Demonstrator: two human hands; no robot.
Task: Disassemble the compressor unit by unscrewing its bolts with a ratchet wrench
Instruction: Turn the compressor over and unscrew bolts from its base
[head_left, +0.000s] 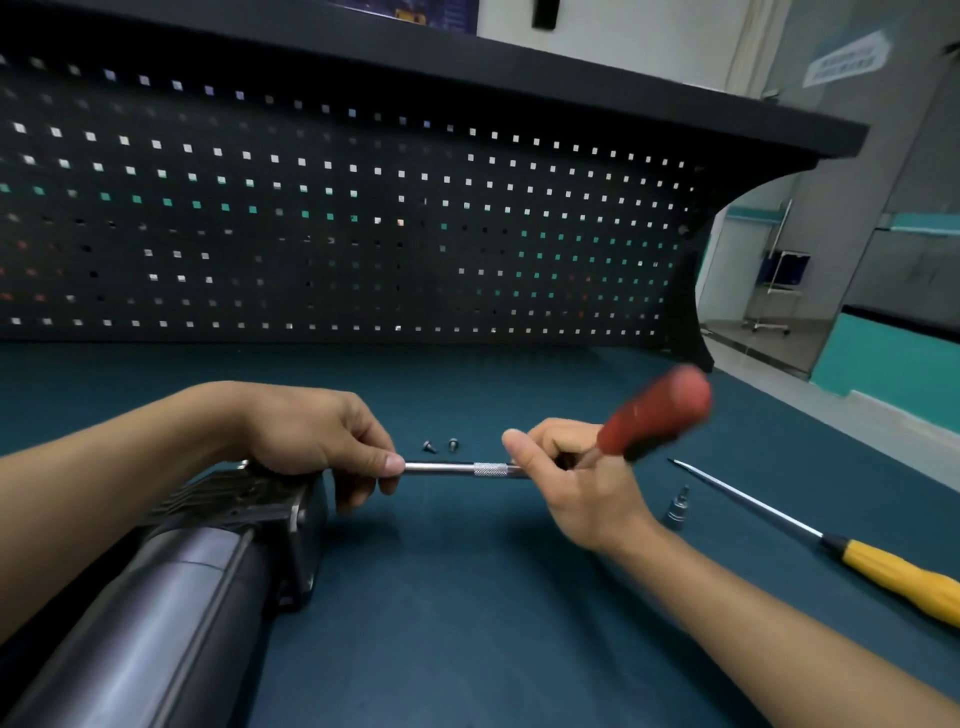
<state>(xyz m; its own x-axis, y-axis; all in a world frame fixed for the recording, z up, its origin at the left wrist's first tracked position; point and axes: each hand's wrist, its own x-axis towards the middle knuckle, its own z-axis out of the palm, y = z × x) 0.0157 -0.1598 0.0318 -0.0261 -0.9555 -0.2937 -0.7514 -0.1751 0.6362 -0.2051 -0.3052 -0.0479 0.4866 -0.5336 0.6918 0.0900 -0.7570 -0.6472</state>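
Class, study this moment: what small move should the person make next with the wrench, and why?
Probably swing the red handle through a turn: the right hand grips it, the left hand pinches the steel bar steady at the compressor, its tip hidden, and two bolts lie loose nearby.

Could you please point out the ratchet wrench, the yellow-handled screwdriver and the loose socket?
Ratchet wrench (657, 410): head view, red handle.
Yellow-handled screwdriver (904, 577): head view, yellow handle.
Loose socket (677, 512): head view, metal body.

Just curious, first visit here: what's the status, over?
Left hand pinches extension shaft at compressor. Right hand grips ratchet wrench, handle blurred. Two bolts out on mat. Nothing blocking.
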